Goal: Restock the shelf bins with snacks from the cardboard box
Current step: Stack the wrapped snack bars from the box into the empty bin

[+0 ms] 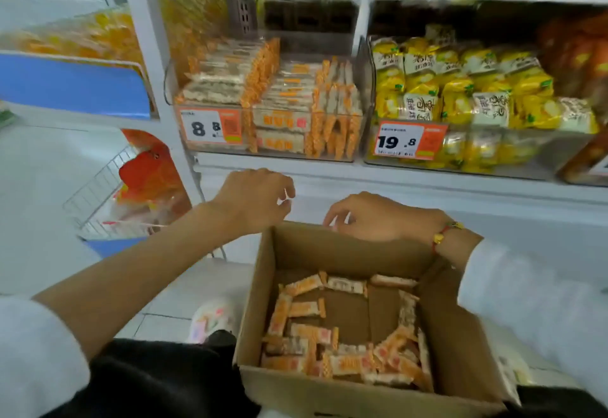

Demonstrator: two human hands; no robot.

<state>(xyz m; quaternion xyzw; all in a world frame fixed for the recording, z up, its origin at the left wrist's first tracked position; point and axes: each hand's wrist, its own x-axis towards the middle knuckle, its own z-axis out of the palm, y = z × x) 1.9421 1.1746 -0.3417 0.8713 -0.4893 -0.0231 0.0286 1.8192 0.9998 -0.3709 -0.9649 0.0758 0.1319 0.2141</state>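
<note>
Cardboard box (332,253) — both hands seemingly empty above.

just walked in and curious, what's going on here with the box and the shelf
A person is restocking snacks. An open cardboard box in front of them holds loose orange-and-white snack bars scattered over its bottom. The same bars fill the clear shelf bin tagged 8.8. Both hands hover over the box's far edge, left hand and right hand, fingers loosely curled and holding nothing.

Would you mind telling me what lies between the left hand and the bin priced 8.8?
In the head view, only the white shelf ledge lies between the left hand and the clear bin.
</note>
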